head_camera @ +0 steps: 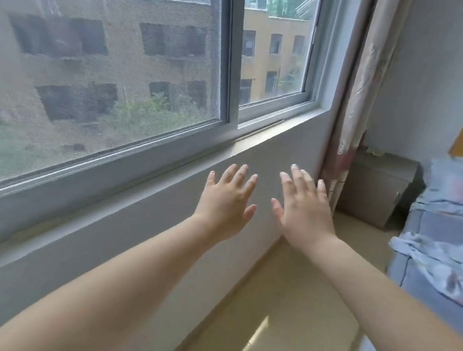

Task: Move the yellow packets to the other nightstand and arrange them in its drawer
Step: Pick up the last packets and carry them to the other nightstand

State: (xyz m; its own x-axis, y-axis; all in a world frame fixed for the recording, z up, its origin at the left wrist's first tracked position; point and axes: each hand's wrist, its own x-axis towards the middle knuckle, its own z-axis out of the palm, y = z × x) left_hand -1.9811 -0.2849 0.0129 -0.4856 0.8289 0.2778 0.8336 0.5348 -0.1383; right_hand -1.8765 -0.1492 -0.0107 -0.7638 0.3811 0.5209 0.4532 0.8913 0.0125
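Grey nightstand (379, 186) sits left of the bed (449, 229), with a pale yellow thing (374, 150) on top. Maybe the packets, too blurry to say. Left hand (225, 203) and right hand (304, 209) hover left of it, grip wide, fingers spread, holding nothing.

A grey nightstand (378, 189) on the beige floor (295, 312), blurred pale yellow packets (375, 151) on its top.

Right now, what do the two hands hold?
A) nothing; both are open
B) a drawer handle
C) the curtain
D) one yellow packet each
A: the left hand and the right hand are spread flat and empty in front of the wall below the window.
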